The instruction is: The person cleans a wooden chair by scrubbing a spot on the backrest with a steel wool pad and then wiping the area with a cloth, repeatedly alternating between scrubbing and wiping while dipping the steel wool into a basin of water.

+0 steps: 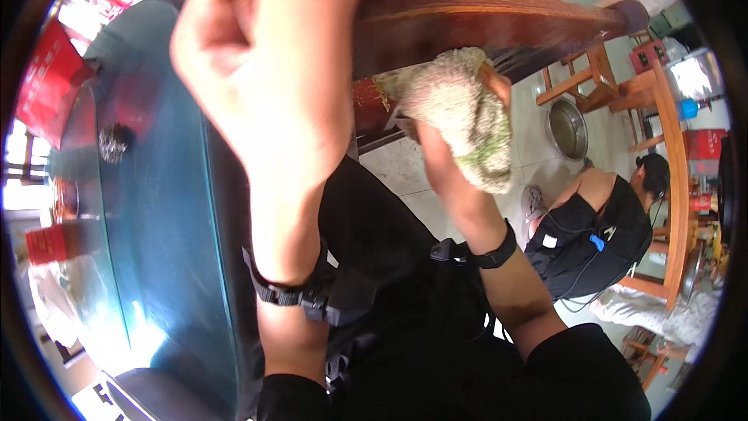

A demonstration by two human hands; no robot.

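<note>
In the head view a dark red wooden beam, seemingly part of a piece of furniture, runs across the top. My left hand is close to the camera with curled fingers, at the beam's left end; its fingertips are partly hidden, and its grip on the wood is unclear. Below the beam my right hand holds a damp, pale cloth with a greenish stain, pressed up to the wood's underside. Fingers show on both sides of the bunched cloth. A strap circles each wrist.
A dark glass-topped table stands left, bearing a steel wool scourer and a red box. At right, a person in black crouches beside a wooden table frame. A metal basin with liquid sits on the tiled floor near a wooden stool.
</note>
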